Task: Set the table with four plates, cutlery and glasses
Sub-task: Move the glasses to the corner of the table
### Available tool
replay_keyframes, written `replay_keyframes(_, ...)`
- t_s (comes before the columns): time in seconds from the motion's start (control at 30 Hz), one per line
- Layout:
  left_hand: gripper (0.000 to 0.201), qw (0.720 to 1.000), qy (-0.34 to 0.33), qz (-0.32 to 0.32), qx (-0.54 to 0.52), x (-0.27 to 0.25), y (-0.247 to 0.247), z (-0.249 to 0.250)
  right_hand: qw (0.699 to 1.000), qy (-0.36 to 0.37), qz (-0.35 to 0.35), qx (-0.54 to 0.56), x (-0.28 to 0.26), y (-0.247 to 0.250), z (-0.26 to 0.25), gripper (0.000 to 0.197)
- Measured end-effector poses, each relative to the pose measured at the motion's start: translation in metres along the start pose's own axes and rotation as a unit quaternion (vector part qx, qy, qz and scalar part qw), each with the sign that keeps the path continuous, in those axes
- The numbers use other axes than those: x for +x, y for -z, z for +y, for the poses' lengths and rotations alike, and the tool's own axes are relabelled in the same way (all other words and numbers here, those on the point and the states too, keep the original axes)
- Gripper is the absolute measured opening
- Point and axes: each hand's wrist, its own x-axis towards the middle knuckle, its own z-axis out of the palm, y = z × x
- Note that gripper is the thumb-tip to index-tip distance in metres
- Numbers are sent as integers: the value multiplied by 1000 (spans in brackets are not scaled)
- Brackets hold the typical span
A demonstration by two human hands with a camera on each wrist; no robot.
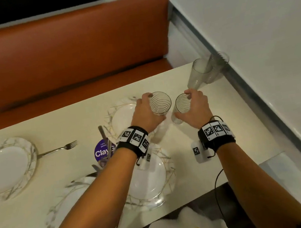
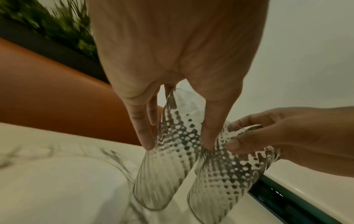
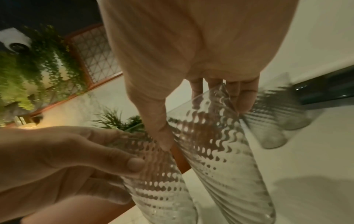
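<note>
Two ribbed clear drinking glasses are being held side by side above the cream table [image 1: 213,117], one in each hand. Left hand [image 1: 146,112] is gripping the left ribbed glass [image 1: 159,104] near its rim, fingers and thumb curled round the wall; left wrist view is showing the fingers [image 2: 143,130] lying down its side. Right hand [image 1: 195,106] is gripping the right ribbed glass [image 1: 180,107] the same way, thumb and fingers pinching near the rim. Both glasses are sitting upright, close together, whether touching I cannot tell; whether their bases are on the table I also cannot tell.

Two more tall clear glasses [image 1: 204,73] are standing at the far right table corner, next to the white wall [image 1: 247,15].

Four white plates with grey branch-pattern rims are lying on the table: far left plate [image 1: 5,169], far centre plate [image 1: 121,117] under the left hand, near centre plate [image 1: 150,179], near left plate [image 1: 65,199] partly hidden by the left forearm. Silver metal fork [image 1: 58,149] is lying just right of the far left plate. Purple round holder with cutlery [image 1: 103,152] is standing between the plates. Orange padded bench [image 1: 65,54] is running behind the table.
</note>
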Motion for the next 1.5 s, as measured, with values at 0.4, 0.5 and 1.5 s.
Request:
replay_keyframes(0.4, 94, 998, 40, -48, -13, 44, -132, 60, 996, -57, -23, -71, 37, 46, 129, 92)
replay_keyframes(0.5, 93, 998, 37, -37, -20, 49, -146, 69, 996, -38, -29, -79, 46, 50, 144, 105)
replay_keyframes(1.5, 94, 991, 99, 12, -90, 104, -201, 147, 973, -174, 37, 146, 150, 89, 200, 92)
